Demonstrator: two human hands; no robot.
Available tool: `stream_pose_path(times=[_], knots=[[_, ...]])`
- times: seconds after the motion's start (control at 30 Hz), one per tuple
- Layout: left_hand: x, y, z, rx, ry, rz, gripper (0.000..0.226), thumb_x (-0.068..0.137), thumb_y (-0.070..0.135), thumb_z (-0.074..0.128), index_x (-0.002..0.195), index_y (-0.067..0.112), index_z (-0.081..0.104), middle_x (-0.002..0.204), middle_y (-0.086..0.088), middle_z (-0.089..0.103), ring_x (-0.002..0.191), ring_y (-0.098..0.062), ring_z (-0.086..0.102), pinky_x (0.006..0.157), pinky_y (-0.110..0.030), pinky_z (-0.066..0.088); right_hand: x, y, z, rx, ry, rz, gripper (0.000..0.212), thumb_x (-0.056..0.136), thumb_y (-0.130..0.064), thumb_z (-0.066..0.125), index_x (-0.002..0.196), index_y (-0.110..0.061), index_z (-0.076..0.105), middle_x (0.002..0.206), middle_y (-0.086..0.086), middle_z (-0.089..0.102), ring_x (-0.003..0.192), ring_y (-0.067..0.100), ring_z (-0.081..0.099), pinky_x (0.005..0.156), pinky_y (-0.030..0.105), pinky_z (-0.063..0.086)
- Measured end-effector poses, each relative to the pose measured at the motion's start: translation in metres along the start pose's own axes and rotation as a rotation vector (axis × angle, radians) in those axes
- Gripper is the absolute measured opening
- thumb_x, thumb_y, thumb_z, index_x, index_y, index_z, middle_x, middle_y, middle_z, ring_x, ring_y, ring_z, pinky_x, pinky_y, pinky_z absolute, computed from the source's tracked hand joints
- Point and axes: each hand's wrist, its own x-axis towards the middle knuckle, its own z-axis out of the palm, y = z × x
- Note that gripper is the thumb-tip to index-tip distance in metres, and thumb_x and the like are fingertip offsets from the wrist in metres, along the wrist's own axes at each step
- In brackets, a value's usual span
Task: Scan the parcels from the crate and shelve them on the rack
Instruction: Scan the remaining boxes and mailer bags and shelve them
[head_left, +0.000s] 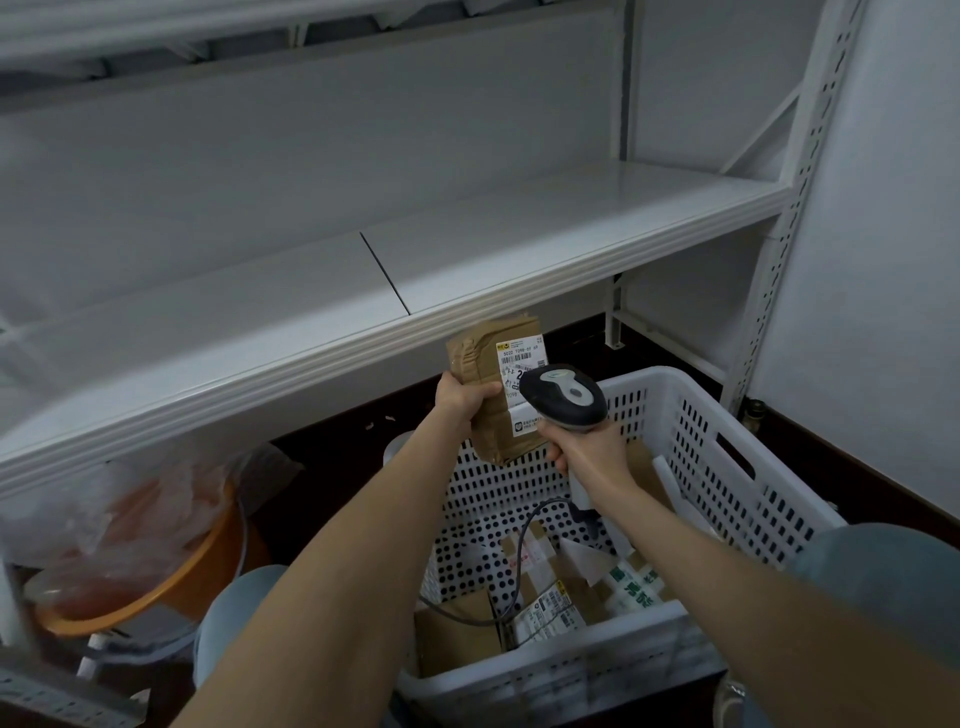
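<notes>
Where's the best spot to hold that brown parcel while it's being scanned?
Probably its lower left edge, coming from the left, as the left hand grips the brown parcel: it is slim, and that keeps the label clear for the scanner.

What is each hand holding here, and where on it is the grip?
The left hand grips the brown parcel by its left edge. The right hand grips the barcode scanner by its handle, below the head.
</notes>
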Motion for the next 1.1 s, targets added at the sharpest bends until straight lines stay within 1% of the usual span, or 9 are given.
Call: stream_pose_path(times=[0.17,0.43,0.5,0.6,0.73,0.9,1.0,1.1], knots=[[0.000,-0.005,0.000,0.012,-0.002,0.003,0.057,0.079,0.006,0.075,0.129,0.006,0.047,0.125,-0.013,0.058,0.114,-0.030,0.056,0.086,-0.042,0.047,-0.002,0.002,0.007,0.006,-0.007,0.008,0.022,0.083,-0.012,0.072,0.063,-0.008,0.065,0.050,0.003,0.059,0.040,0.005,0.052,0.051,0.021,0.046],[0.002,-0.008,-0.001,0.022,-0.007,0.002,0.059,0.080,0.008,0.075,0.132,0.007,0.045,0.127,-0.013,0.056,0.116,-0.031,0.054,0.086,-0.043,0.046,-0.003,0.003,0.008,-0.008,-0.015,0.019,0.020,0.084,-0.011,0.072,0.065,-0.007,0.066,0.050,0.003,0.059,0.041,0.006,0.053,0.050,0.020,0.047],[0.002,-0.008,-0.001,0.015,-0.004,-0.001,0.060,0.080,0.008,0.074,0.132,0.008,0.045,0.127,-0.012,0.056,0.116,-0.031,0.054,0.085,-0.043,0.045,-0.004,0.005,0.006,-0.010,-0.016,0.016,0.018,0.085,-0.013,0.073,0.068,-0.007,0.066,0.049,0.002,0.060,0.039,0.005,0.052,0.049,0.020,0.046],[0.004,-0.007,-0.001,-0.019,-0.006,-0.008,0.059,0.080,0.007,0.075,0.131,0.008,0.046,0.128,-0.012,0.057,0.113,-0.030,0.055,0.080,-0.041,0.045,-0.003,0.008,0.000,0.002,0.011,0.027,0.014,0.085,-0.013,0.073,0.074,-0.007,0.067,0.053,0.005,0.061,0.038,0.004,0.052,0.048,0.021,0.045],[0.003,-0.008,0.004,-0.055,-0.007,-0.007,0.057,0.081,0.007,0.075,0.130,0.007,0.046,0.129,-0.012,0.057,0.116,-0.030,0.054,0.083,-0.042,0.044,-0.002,0.006,-0.003,0.031,0.016,0.048,0.014,0.086,-0.012,0.071,0.073,-0.007,0.066,0.056,0.007,0.061,0.039,0.005,0.052,0.047,0.018,0.045],[0.001,-0.012,0.012,-0.090,0.010,-0.002,0.055,0.081,0.007,0.074,0.128,0.005,0.047,0.129,-0.012,0.055,0.121,-0.031,0.051,0.089,-0.043,0.043,-0.001,0.004,0.000,0.034,0.045,0.076,0.021,0.084,-0.014,0.071,0.066,-0.006,0.065,0.057,0.006,0.061,0.047,0.011,0.054,0.054,0.021,0.047],[0.001,-0.015,0.013,-0.105,0.020,-0.012,0.056,0.081,0.007,0.074,0.129,0.005,0.046,0.129,-0.013,0.055,0.120,-0.031,0.051,0.086,-0.042,0.042,-0.001,0.005,0.002,0.041,0.061,0.077,0.021,0.084,-0.014,0.071,0.066,-0.007,0.065,0.057,0.007,0.062,0.048,0.012,0.053,0.055,0.023,0.047],[0.000,-0.014,0.013,-0.114,0.020,-0.015,0.055,0.081,0.006,0.074,0.129,0.005,0.047,0.128,-0.013,0.056,0.120,-0.031,0.052,0.084,-0.041,0.042,-0.001,0.004,0.002,0.050,0.050,0.090,0.021,0.085,-0.013,0.071,0.066,-0.006,0.064,0.056,0.006,0.060,0.047,0.012,0.053,0.052,0.021,0.046]])
